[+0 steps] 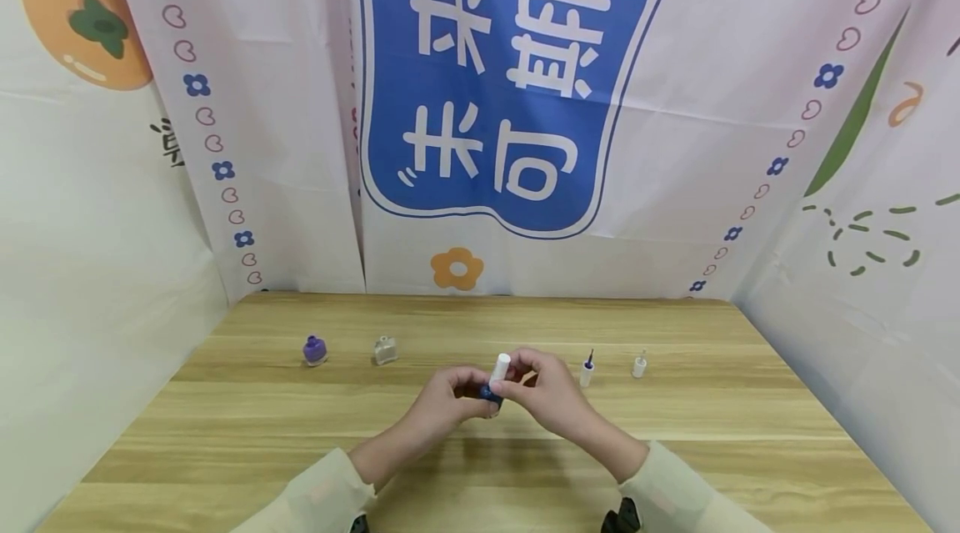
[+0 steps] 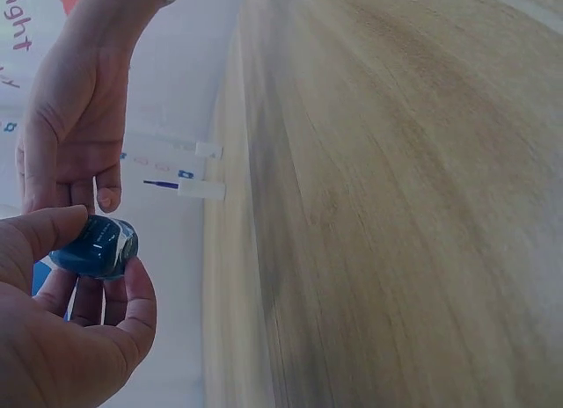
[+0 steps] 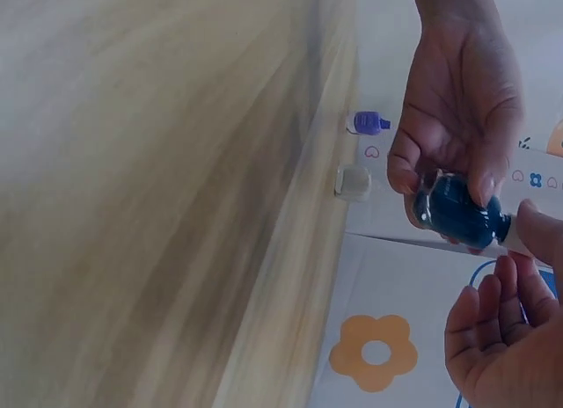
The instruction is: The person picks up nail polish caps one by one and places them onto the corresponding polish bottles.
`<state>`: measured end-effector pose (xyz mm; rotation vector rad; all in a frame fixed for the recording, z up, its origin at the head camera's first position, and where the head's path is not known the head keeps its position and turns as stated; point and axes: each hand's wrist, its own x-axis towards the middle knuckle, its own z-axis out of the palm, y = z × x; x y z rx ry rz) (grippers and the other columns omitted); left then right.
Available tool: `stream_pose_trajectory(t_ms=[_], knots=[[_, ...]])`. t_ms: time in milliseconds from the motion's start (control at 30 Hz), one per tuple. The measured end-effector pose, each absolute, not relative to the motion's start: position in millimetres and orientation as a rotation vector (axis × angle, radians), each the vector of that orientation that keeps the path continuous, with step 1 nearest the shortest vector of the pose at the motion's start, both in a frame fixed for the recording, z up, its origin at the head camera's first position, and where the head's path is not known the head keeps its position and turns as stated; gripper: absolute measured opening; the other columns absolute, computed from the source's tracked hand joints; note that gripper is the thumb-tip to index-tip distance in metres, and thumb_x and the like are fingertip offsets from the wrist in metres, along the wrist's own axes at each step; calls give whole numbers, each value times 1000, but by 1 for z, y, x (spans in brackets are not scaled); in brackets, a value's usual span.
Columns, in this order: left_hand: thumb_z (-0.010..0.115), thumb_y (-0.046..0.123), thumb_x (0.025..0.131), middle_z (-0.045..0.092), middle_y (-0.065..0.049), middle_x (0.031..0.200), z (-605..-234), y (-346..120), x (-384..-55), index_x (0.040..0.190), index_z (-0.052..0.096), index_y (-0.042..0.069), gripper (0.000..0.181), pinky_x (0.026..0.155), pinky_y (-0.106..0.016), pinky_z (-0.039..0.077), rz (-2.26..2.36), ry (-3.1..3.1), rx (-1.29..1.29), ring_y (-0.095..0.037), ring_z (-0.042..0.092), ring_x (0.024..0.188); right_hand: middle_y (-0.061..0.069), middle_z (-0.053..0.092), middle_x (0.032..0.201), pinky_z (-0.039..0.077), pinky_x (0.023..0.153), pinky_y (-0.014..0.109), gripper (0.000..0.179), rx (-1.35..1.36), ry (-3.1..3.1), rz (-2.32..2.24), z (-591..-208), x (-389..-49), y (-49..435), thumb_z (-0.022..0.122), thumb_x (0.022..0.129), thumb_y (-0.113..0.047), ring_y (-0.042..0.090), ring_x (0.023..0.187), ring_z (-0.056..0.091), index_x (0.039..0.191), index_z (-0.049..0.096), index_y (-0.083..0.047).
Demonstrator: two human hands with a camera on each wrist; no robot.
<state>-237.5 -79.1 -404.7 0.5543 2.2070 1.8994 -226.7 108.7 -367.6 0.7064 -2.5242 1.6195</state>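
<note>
A nail polish bottle (image 3: 459,213) of dark blue glass is held above the table between both hands. My left hand (image 1: 446,401) grips its glass body, the thumb on one side and the fingers on the other. With thumb and fingers my right hand (image 1: 551,393) pinches the white cap (image 1: 500,368) at the bottle's neck. In the head view the bottle leans slightly, cap up, and fingers cover much of the glass. The left wrist view shows the blue glass (image 2: 98,247) from its base side.
An uncapped purple polish bottle (image 1: 315,351) and a clear bottle (image 1: 386,350) stand at the back left. To the right, two white caps stand brush-up: one with a dark brush (image 1: 587,371), another with a pale brush (image 1: 640,364). A printed cloth (image 1: 675,183) hangs behind the wooden table (image 1: 225,441).
</note>
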Motion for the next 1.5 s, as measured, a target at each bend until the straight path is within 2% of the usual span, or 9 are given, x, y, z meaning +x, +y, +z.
stream_pose_trajectory(t_ms=[133, 300, 433, 700, 867, 1000, 1267, 1500], knots=[[77, 6, 83, 66, -4, 98, -406, -79, -237, 104, 69, 1, 23, 78, -33, 52, 1913, 2213, 535, -21, 58, 91, 3, 60, 77, 47, 63, 24, 12, 611, -2487, 1632, -366, -220, 102, 74, 85, -5, 17, 73, 55, 84, 62, -2], [77, 7, 83, 66, -3, 97, -407, -79, -237, 105, 69, 2, 24, 78, -34, 53, 1926, 2205, 516, -21, 59, 90, -1, 59, 78, 47, 64, 24, 17, 550, -2465, 1660, -390, -233, 101, 77, 84, -13, 14, 74, 54, 86, 61, -6], [77, 7, 83, 66, -4, 97, -406, -80, -238, 105, 69, 1, 25, 78, -33, 53, 1924, 2178, 507, -20, 59, 90, 0, 60, 81, 48, 66, 26, 22, 595, -2488, 1676, -392, -237, 107, 78, 84, -20, 16, 78, 56, 89, 62, -7], [76, 7, 83, 66, -6, 96, -402, -81, -238, 105, 67, -1, 26, 78, -33, 53, 1902, 2158, 500, -19, 59, 88, 8, 63, 108, 49, 82, 34, 27, 877, -2524, 1772, -383, -249, 121, 69, 92, -16, 23, 101, 53, 116, 66, -4], [77, 6, 81, 66, -6, 96, -403, -81, -238, 105, 67, -2, 27, 78, -33, 53, 1898, 2163, 509, -20, 58, 88, 13, 62, 120, 52, 81, 31, 28, 1006, -2509, 1809, -381, -252, 123, 64, 95, -16, 24, 103, 57, 117, 66, 0], [76, 6, 82, 65, -6, 97, -404, -81, -238, 106, 67, -2, 27, 78, -33, 53, 1898, 2165, 502, -20, 58, 89, 12, 63, 116, 52, 79, 31, 26, 992, -2507, 1788, -382, -251, 123, 65, 95, -17, 21, 101, 57, 114, 67, 0], [77, 7, 82, 65, -6, 97, -403, -82, -237, 104, 68, -1, 25, 79, -33, 52, 1911, 2167, 497, -20, 58, 89, 3, 65, 92, 50, 73, 29, 17, 769, -2522, 1773, -382, -246, 116, 70, 90, -16, 19, 87, 57, 103, 71, -5], [77, 5, 82, 66, -5, 95, -404, -82, -237, 104, 68, -1, 24, 77, -31, 53, 1931, 2162, 506, -20, 59, 88, 1, 58, 79, 44, 61, 24, 11, 638, -2490, 1835, -386, -243, 108, 71, 89, -8, 19, 76, 52, 94, 65, -1]])
